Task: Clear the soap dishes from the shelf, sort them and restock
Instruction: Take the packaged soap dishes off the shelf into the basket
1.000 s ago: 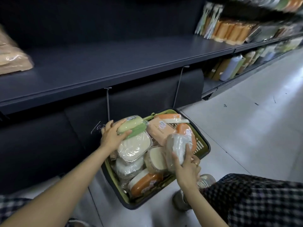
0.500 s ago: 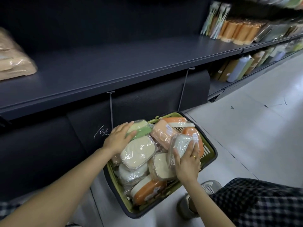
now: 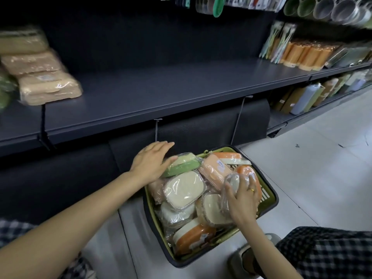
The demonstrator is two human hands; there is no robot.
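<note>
A green basket [image 3: 270,195] on the floor is piled with several plastic-wrapped soap dishes in white, orange, peach and green. My left hand [image 3: 152,164] lies with straight fingers over the left end of a green soap dish [image 3: 182,167] at the basket's far-left corner, the thumb touching it. My right hand [image 3: 242,200] curls over a grey wrapped soap dish [image 3: 231,183] on the right side of the pile, beside an orange one [image 3: 244,170]. A white dish [image 3: 184,189] lies between my hands. The dark shelf [image 3: 161,91] above the basket is bare in its middle.
Wrapped beige packs [image 3: 45,85] are stacked at the shelf's left end. Orange containers [image 3: 304,55] and toothbrush packs stand at its right end, with bottles [image 3: 306,97] on the lower shelf. My checked trouser leg [image 3: 326,250] and shoe are at the lower right on the pale floor.
My left hand's fingers have straightened from their grip on the green soap dish. My right hand still holds the grey dish, lower against the pile. The view has shifted to show more shelf.
</note>
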